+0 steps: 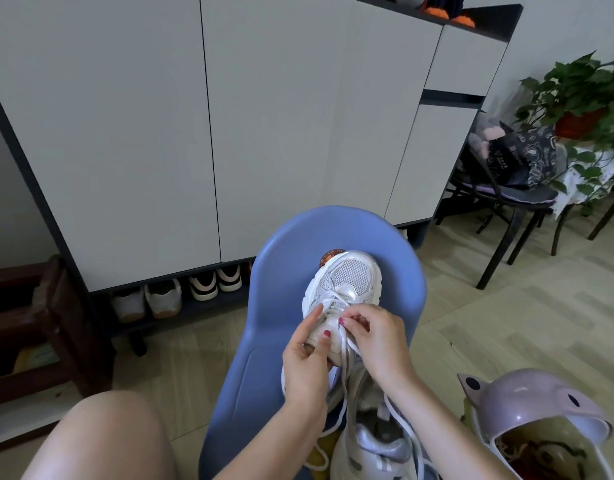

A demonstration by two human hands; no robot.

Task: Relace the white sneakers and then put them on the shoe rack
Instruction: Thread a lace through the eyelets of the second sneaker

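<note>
Second sneaker [371, 445] lies nearest, laces loose. Beyond, on blue chair [281, 341], left hand [307, 358] grips first sneaker's [347, 278] tongue; right hand [375, 336] pinches lace [345, 344]. Relacing underway, lower eyelets; next likely threading opposite eyelet. Rack placement pending.

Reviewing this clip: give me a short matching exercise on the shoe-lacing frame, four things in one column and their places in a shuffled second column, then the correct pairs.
Things
1. white sneaker being laced
2. second sneaker
3. potted plant
4. pairs of shoes

Places
A. in the open gap under the grey cabinet
B. far right, behind the black chair
C. toe forward on the blue stool, between the left hand and right hand
D. at the bottom edge, under the right forearm

Pairs: 1-C, 2-D, 3-B, 4-A
</note>
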